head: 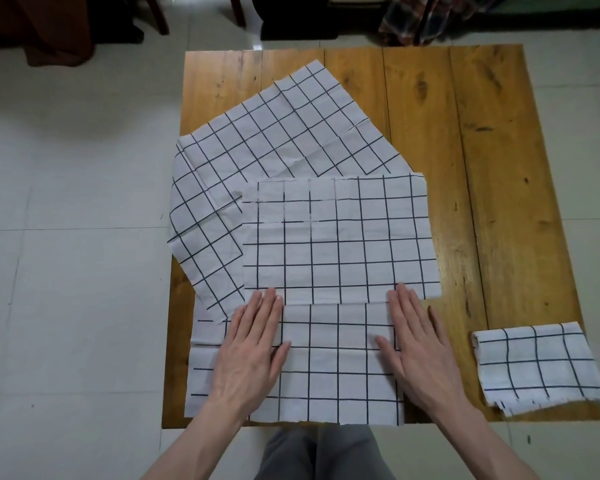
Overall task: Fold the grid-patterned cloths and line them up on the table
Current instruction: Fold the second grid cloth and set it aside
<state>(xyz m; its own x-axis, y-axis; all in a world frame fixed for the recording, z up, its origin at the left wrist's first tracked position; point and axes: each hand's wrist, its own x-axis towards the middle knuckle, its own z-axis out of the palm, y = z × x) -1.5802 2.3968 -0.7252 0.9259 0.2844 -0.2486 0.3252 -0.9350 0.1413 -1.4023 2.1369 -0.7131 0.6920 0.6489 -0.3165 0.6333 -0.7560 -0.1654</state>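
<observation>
A white cloth with a dark grid [333,368] lies flat at the table's near edge. My left hand [253,351] and my right hand [420,348] rest palm-down on it, fingers spread, holding nothing. Overlapping its far part lies a second grid cloth [340,244], squared to the table. Under that one, a third grid cloth [274,133] is spread at an angle toward the far left, its edge hanging past the table's left side. A small folded grid cloth [537,365] sits at the near right corner.
The wooden plank table [499,185] has bare boards on its right half and far edge. Pale floor tiles [66,271] surround it. Dark furniture legs and a plaid fabric [426,19] stand beyond the far edge.
</observation>
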